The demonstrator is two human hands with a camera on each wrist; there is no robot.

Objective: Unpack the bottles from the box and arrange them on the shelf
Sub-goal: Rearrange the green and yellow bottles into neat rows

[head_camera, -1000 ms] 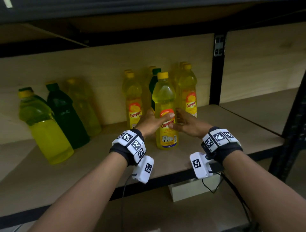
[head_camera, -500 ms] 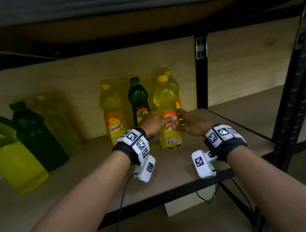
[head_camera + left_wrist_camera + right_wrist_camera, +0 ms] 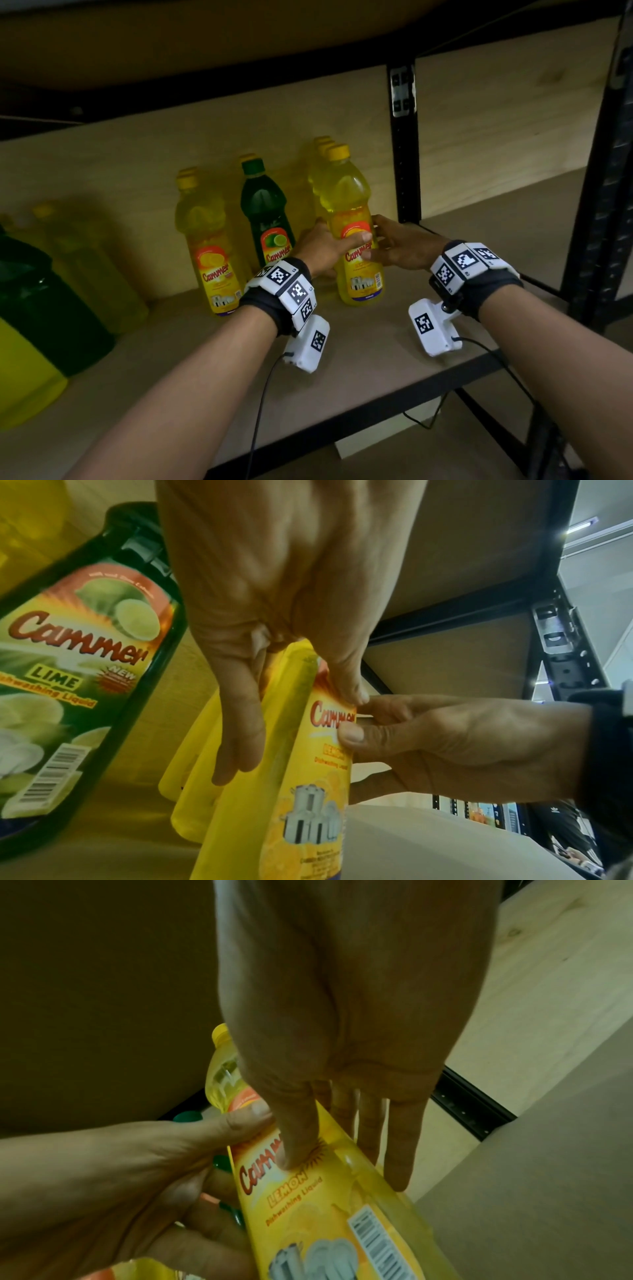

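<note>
We have the lemon bottle standing upright on the shelf, in front of more yellow bottles stacked behind it near the black upright post. Our left hand wraps its label from the left, thumb across the front and fingers round the far side. Our right hand closes in from the right, thumb on the label and fingers reaching round the back. So both grips are curled on this one bottle. Just to its left stands the green lime bottle, then another yellow bottle, with bigger, blurred bottles further left. The box is out of sight.

We judge this is the placing step: the bottle looks down on the board, and we are squaring it in the row. Next we want the label facing front, then a gentle release, both hands drawing straight back so we don't nudge the lime bottle, and off to fetch another.
</note>
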